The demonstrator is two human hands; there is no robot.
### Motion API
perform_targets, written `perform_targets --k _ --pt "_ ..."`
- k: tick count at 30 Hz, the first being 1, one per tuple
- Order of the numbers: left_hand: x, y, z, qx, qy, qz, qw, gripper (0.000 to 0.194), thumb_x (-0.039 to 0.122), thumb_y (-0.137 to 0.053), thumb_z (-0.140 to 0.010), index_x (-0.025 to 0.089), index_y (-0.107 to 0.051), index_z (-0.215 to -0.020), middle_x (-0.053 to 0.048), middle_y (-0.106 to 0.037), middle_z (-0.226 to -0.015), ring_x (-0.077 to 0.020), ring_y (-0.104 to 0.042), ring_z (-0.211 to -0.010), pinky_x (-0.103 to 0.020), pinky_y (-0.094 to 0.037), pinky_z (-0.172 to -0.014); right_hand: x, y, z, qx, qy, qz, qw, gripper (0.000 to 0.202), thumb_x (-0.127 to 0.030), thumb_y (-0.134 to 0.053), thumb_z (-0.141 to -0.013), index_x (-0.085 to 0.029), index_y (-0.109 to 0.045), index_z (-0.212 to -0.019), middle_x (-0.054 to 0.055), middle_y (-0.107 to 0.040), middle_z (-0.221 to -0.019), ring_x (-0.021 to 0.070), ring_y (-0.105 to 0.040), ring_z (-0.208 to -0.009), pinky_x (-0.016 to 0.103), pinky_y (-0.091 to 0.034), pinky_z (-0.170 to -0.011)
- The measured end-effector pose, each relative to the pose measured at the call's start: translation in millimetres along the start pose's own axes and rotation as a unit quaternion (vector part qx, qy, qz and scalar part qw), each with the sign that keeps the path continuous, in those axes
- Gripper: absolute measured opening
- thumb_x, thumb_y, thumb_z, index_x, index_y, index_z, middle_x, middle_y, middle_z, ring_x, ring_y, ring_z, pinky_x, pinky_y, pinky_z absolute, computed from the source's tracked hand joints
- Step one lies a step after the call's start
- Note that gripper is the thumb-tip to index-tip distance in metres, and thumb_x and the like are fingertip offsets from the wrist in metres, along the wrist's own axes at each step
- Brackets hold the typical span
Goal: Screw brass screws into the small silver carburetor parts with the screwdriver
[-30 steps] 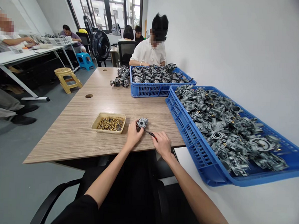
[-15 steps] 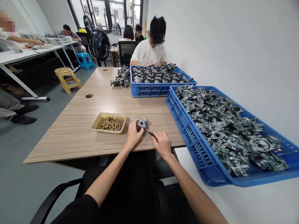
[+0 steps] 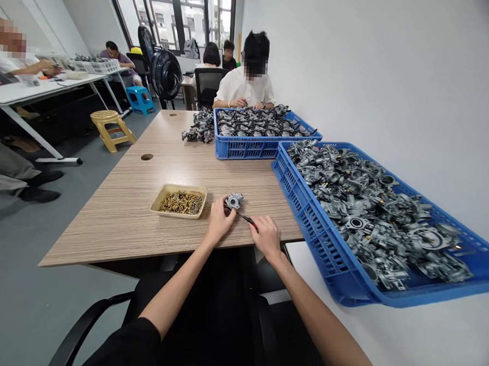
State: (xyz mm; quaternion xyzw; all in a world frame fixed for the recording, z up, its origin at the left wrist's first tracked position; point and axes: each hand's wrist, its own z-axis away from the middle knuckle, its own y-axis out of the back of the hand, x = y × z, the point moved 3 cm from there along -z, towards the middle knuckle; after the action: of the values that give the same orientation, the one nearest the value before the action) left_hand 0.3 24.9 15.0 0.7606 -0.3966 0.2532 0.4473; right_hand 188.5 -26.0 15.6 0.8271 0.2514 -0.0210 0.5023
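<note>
Near the table's front edge, my left hand [image 3: 220,219] is closed around the side of a grey metal carburetor body [image 3: 234,200], which has a round opening facing me. My right hand [image 3: 267,233] grips the red and black handle of a screwdriver [image 3: 250,221]. The screwdriver's thin dark shaft points up and left to the carburetor; whether its tip touches is hidden by size and by my fingers. Left of my hands, a cream plastic tray [image 3: 155,204] holds many small brass-coloured parts.
A large blue crate [image 3: 326,258] of carburetor bodies stands at my right, overhanging the table edge. Behind it sits another blue crate [image 3: 242,149] of carburetors, beside a loose pile [image 3: 200,127]. A co-worker [image 3: 245,90] sits across the wooden table [image 3: 115,220].
My hands, the carburetor and the screwdriver stay nearly as they were; the view has shifted slightly. Across the table the co-worker's hand has lifted a little, and the person at far left has drawn their hands back.
</note>
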Motion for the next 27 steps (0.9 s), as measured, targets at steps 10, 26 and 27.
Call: perform_targets --k 10,26,27 --pt "0.6 0.5 1.1 0.01 -0.01 -0.01 1.0 0.043 0.017 -0.064 -0.086 0.019 -0.054 -0.127 -0.01 -0.066 -0.114 -0.0256 -0.059 -0.102 -0.042 -0.046 -0.096 1.1 -1.5 1.2 0.002 -0.002 0.003 1.0 0.022 -0.027 -0.058 -0.1 -0.022 -0.074 -0.114 0.007 -0.075 -0.099 0.0225 -0.06 -0.094 0.032 -0.047 -0.084" --pt "4.5 -0.7 0.0 0.004 0.009 0.052 0.999 0.041 0.022 -0.063 -0.088 0.021 -0.056 -0.129 -0.011 -0.068 -0.118 -0.0243 -0.063 -0.106 -0.041 -0.05 -0.096 1.4 2.0 2.8 0.013 -0.003 0.002 1.0 0.019 -0.022 -0.06 -0.098 -0.022 -0.074 -0.112 0.006 -0.075 -0.098 0.0227 -0.061 -0.094 0.032 -0.047 -0.083" --pt "3.9 -1.4 0.2 0.004 0.011 0.058 0.998 0.041 0.023 -0.063 -0.089 0.021 -0.056 -0.129 -0.011 -0.068 -0.119 -0.0241 -0.064 -0.106 -0.041 -0.05 -0.096 1.8 1.7 3.1 0.016 -0.003 0.002 1.0 0.02 -0.021 -0.06 -0.098 -0.022 -0.074 -0.112 0.006 -0.075 -0.098 0.0225 -0.062 -0.094 0.032 -0.047 -0.083"
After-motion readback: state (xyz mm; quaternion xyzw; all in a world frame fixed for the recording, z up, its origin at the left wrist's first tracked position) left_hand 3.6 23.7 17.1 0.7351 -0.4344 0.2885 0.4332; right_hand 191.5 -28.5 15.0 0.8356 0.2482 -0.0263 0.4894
